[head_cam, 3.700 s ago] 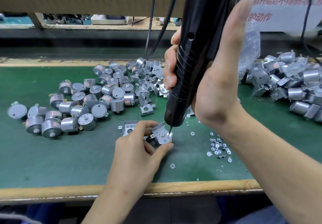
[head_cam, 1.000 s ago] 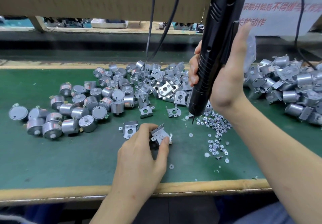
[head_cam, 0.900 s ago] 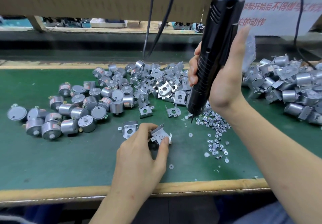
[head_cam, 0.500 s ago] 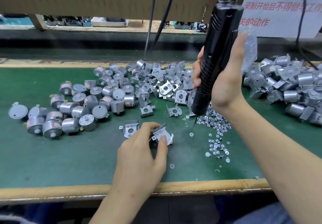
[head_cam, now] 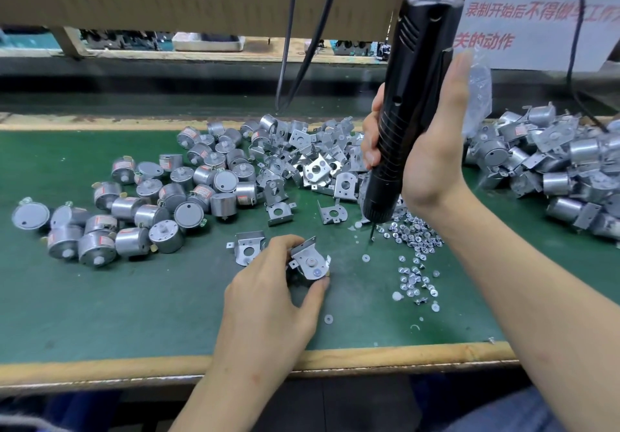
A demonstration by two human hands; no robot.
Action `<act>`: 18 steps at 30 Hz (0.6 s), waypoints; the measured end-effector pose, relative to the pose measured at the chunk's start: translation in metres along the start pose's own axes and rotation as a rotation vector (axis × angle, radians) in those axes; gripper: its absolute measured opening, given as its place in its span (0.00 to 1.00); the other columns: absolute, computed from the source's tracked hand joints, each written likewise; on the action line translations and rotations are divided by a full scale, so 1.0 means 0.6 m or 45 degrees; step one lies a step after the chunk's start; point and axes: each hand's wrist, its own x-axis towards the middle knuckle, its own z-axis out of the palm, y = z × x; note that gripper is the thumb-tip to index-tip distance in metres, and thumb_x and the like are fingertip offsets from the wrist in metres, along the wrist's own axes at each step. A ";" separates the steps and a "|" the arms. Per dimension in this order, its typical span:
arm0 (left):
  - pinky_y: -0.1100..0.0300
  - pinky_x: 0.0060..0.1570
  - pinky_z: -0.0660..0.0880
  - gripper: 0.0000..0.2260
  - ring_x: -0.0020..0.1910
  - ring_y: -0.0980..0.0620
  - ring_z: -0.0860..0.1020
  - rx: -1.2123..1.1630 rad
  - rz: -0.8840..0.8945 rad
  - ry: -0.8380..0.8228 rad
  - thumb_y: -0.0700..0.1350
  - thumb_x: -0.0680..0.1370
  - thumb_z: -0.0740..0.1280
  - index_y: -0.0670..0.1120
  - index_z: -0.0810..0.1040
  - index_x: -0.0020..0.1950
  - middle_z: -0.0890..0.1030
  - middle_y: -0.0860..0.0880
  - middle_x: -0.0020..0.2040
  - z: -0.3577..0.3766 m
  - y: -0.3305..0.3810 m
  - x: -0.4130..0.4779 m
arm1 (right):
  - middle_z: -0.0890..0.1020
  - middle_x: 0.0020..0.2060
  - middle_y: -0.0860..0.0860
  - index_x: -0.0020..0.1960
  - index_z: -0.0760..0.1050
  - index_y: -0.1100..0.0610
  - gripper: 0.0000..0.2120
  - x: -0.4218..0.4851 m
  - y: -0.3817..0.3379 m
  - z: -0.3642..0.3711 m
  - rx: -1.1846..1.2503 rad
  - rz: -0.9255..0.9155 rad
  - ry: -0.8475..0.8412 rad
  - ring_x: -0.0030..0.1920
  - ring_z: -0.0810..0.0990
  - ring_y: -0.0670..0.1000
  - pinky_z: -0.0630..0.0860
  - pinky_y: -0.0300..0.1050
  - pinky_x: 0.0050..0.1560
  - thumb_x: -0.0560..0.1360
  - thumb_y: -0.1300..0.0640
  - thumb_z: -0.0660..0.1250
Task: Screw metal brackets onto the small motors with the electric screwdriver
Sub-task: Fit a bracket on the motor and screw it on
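Your left hand [head_cam: 268, 297] rests on the green mat [head_cam: 134, 304]. Thumb and curled fingers pinch one motor [head_cam: 311, 261] near the bench's front edge. A bracket [head_cam: 320, 268] sits over its top: a flat bright plate with bent side ears, and the stub shaft pokes through the centre hole. The motor's can is mostly hidden under plate and fingers.

Your right hand [head_cam: 432, 149] wraps the screwdriver [head_cam: 409, 96], fingers curled round the ribbed barrel, thumb laid straight up its side. The tool is matte black plastic with vent slots near the top, near upright, top leaning right. The thin dark bit [head_cam: 371, 235] points down at the left edge of the screws [head_cam: 414, 235]. It is up and right of the held motor and apart from it. Cannot tell if the tip touches the mat.

The screws are small and shiny, scattered in a loose drift, with pale flat washers [head_cam: 365, 258] among them. One loose bracket [head_cam: 248, 247] lies just beside your left fingers. Behind it lie the bare motors [head_cam: 157, 200], squat dull-silver cylinders, some with reddish labels. Centre back is a tangle of brackets [head_cam: 312, 159], folded sheet metal with round holes. Far right is a heap of bracketed motors [head_cam: 553, 169].
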 end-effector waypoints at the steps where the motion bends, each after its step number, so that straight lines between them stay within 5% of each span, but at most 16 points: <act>1: 0.62 0.37 0.69 0.17 0.31 0.59 0.71 -0.002 -0.001 0.002 0.51 0.71 0.77 0.55 0.76 0.55 0.67 0.62 0.28 0.000 0.000 0.000 | 0.72 0.28 0.56 0.40 0.72 0.59 0.33 -0.001 0.000 0.002 0.001 -0.003 -0.005 0.26 0.69 0.55 0.68 0.44 0.29 0.78 0.34 0.42; 18: 0.74 0.40 0.68 0.17 0.30 0.64 0.71 -0.021 0.029 0.009 0.49 0.71 0.77 0.53 0.76 0.56 0.67 0.62 0.29 0.001 -0.002 -0.001 | 0.74 0.28 0.54 0.40 0.73 0.57 0.33 0.001 0.000 -0.005 -0.026 -0.014 -0.009 0.26 0.70 0.54 0.70 0.43 0.30 0.79 0.34 0.41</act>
